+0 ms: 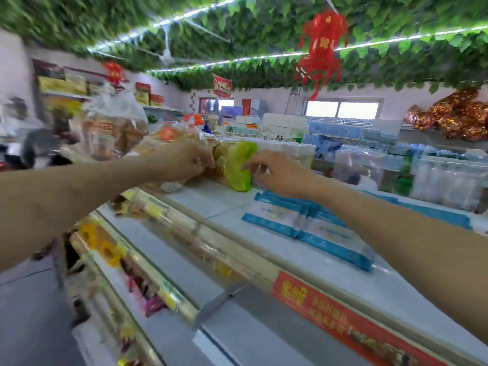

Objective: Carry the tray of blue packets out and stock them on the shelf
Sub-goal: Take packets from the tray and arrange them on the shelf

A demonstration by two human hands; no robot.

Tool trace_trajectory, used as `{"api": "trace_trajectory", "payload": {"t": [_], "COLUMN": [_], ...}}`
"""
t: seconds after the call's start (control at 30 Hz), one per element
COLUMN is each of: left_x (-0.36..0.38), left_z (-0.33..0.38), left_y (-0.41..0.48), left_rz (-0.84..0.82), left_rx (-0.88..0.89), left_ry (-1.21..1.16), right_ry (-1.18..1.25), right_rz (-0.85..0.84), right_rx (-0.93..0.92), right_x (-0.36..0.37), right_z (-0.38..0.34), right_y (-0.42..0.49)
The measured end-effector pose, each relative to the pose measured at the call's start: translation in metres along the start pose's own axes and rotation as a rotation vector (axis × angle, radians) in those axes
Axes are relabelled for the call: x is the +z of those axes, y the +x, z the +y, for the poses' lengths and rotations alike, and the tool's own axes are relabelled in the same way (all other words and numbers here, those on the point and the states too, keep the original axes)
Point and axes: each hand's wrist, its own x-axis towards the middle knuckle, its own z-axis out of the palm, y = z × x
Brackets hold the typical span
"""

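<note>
1. Blue packets: a flat overlapping row on the top shelf, just below the right grip and nearer the person, partly under that forearm. Neither grip touches them.
2. Right grip: fingers curled, pinching the right edge of a standing green packet.
3. Left grip: just left of the green packet, fingers bent against brown clear-wrapped packets. It is too blurred to tell whether it holds them or only presses.
4. Green packet: between the two grips, touching the brown packets.
5. Beyond the right grip: white wrapped packs.
6. Well below both grips: a red label strip on the shelf's front edge.
</note>
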Motion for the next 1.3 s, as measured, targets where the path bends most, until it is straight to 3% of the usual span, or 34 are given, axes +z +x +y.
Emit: {"api": "trace_trajectory", "payload": {"t": [0.13,0.3,0.43,0.6,0.83,1.1,1.3], "left_x": [-0.021,-0.006,0.043,0.129,0.219,0.237,0.248], "left_z": [-0.060,-0.098,-0.102,-0.088,-0.052,-0.043,-0.047], "left_y": [-0.085,-0.201,-0.298,-0.414,-0.519,-0.554,-0.559], "left_rz": [-0.060,-0.120,-0.193,-0.466,-0.703,-0.770,-0.730], "left_rx": [-0.209,-0.474,-0.687,-0.846,-0.931,-0.830,-0.789], "left_ry": [0.071,0.099,-0.029,-0.172,-0.217,0.032,0.049], "right_ry": [0.082,0.281,0.377,0.334,0.156,0.112,0.122], "right_rz": [-0.064,-0.170,-0.361,-0.693,-0.971,-0.831,-0.820], "right_rx": [-0.230,-0.345,-0.392,-0.417,-0.522,-0.556,-0.551], "right_x": [0.056,0.148,0.237,0.351,0.447,0.477,0.484], "right_z": [-0.085,-0.193,-0.243,-0.257,-0.234,-0.218,-0.215], "right_y": [0.052,0.069,0.034,-0.037,-0.124,-0.149,-0.158]}}
